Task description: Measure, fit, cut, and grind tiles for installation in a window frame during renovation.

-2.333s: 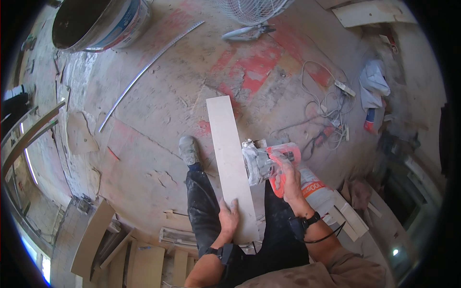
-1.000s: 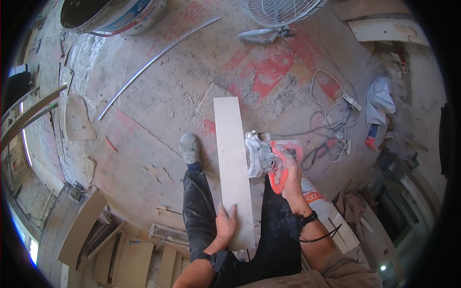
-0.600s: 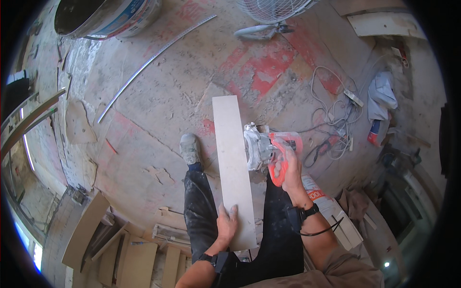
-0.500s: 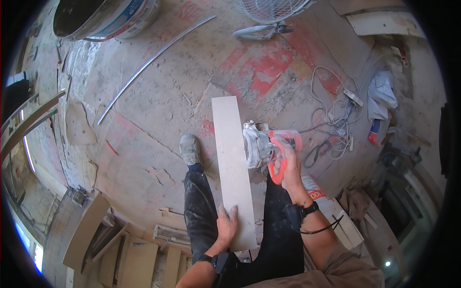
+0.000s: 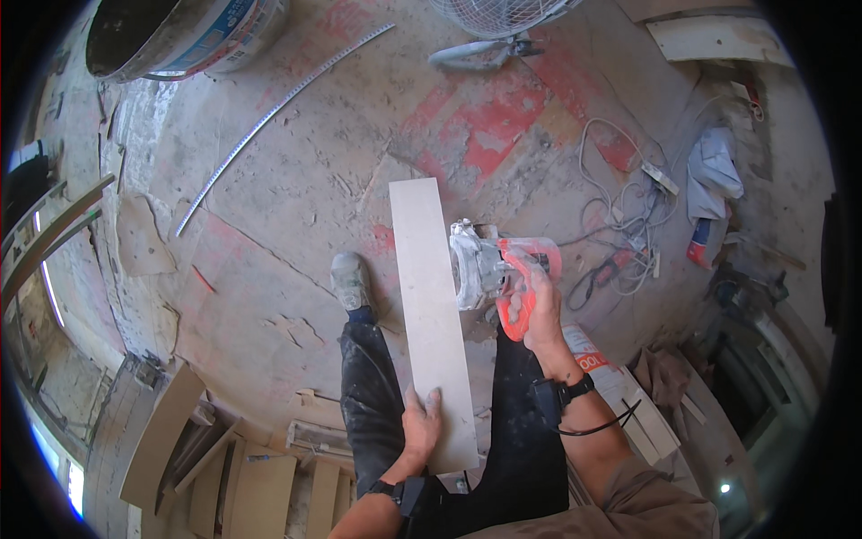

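Note:
A long pale tile strip (image 5: 426,269) stretches away from me between my legs. Near its close end, my left hand (image 5: 422,424) grips the strip's left side, with fingers underneath hidden. My right hand (image 5: 539,310) is wrapped round the red handle of a handheld power cutter (image 5: 480,269). The cutter's dust-caked grey head sits right against the strip's right edge; I cannot see the blade. My left shoe (image 5: 352,280) rests on the floor left of the strip.
A long steel ruler (image 5: 278,112) lies on the dusty floor. A bucket (image 5: 189,54) and a fan (image 5: 498,16) stand at the far side. Tangled cables with a power strip (image 5: 660,178) lie to the right. Cut boards (image 5: 260,494) are piled near left, a printed bag (image 5: 597,368) near right.
The whole view has shifted slightly, the floor things sliding a little left. Both hands, the strip and the cutter keep nearly the same places relative to one another.

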The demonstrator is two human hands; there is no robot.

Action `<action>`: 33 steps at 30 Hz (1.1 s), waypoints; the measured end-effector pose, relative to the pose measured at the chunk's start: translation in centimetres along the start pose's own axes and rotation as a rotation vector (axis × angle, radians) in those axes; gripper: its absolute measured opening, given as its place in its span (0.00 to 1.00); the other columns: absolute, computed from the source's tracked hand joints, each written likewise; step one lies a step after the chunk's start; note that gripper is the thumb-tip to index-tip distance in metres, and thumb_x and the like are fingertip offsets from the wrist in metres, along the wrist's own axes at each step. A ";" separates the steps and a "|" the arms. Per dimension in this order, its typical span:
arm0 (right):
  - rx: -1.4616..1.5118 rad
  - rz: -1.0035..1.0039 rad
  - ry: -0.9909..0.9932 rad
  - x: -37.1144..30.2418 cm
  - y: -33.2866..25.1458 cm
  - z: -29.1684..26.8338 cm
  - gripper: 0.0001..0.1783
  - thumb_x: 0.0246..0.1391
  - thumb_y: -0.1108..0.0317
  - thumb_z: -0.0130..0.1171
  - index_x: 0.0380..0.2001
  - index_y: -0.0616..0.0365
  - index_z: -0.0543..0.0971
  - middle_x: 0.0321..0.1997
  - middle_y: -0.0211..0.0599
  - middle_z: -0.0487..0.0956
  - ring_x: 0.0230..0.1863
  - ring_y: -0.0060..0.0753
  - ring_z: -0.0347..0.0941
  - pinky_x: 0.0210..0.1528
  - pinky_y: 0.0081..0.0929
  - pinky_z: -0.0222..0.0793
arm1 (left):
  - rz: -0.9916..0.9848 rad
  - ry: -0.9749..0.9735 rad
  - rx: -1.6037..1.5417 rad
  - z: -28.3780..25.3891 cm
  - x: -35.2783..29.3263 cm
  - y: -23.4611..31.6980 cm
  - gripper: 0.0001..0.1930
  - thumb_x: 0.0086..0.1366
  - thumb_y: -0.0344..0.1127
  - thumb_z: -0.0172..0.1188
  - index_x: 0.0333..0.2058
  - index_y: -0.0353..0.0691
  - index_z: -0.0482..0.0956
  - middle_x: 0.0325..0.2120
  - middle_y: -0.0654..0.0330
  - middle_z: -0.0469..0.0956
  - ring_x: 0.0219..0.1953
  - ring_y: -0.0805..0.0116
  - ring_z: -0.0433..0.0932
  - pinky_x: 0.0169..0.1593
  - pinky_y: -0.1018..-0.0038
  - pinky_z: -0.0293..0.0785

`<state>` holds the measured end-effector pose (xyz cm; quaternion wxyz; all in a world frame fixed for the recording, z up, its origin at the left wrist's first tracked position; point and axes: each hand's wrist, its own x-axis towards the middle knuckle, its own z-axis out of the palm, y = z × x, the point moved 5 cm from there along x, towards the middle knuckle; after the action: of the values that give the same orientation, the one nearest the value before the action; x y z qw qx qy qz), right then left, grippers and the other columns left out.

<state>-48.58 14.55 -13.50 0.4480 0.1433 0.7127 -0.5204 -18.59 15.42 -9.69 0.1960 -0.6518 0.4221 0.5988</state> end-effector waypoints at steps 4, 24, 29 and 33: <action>-0.037 0.021 0.010 0.2 0.1 0.1 0.28 0.66 0.47 0.42 0.52 0.59 0.78 0.19 0.25 0.67 0.16 0.19 0.62 0.19 0.20 0.60 | -0.075 -0.026 0.005 -0.1 -0.1 0.3 0.27 0.72 0.44 0.54 0.60 0.29 0.65 0.49 0.38 0.78 0.53 0.47 0.78 0.56 0.64 0.72; -0.002 0.053 0.008 3.3 0.0 1.3 0.29 0.65 0.46 0.45 0.52 0.60 0.77 0.20 0.26 0.68 0.16 0.20 0.63 0.19 0.21 0.61 | -0.044 -0.047 0.021 0.2 -0.1 -0.3 0.30 0.72 0.48 0.53 0.63 0.33 0.61 0.46 0.33 0.78 0.52 0.34 0.77 0.54 0.56 0.72; -0.008 0.096 -0.011 3.1 0.4 0.8 0.29 0.65 0.47 0.45 0.54 0.60 0.77 0.24 0.27 0.67 0.17 0.20 0.63 0.19 0.22 0.61 | -0.047 -0.038 -0.021 0.0 -0.1 -0.5 0.30 0.72 0.48 0.53 0.62 0.33 0.61 0.47 0.33 0.78 0.52 0.34 0.76 0.54 0.55 0.72; -0.015 0.024 -0.018 3.4 -0.4 1.6 0.29 0.65 0.47 0.44 0.52 0.61 0.77 0.25 0.26 0.67 0.18 0.19 0.64 0.20 0.22 0.61 | -0.068 -0.051 0.019 -0.2 -0.3 -0.2 0.30 0.72 0.48 0.53 0.62 0.32 0.61 0.46 0.33 0.78 0.51 0.34 0.77 0.54 0.55 0.72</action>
<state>-49.92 12.06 -16.08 0.4618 0.1439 0.7106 -0.5109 -18.27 15.47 -9.46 0.2329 -0.6485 0.4001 0.6042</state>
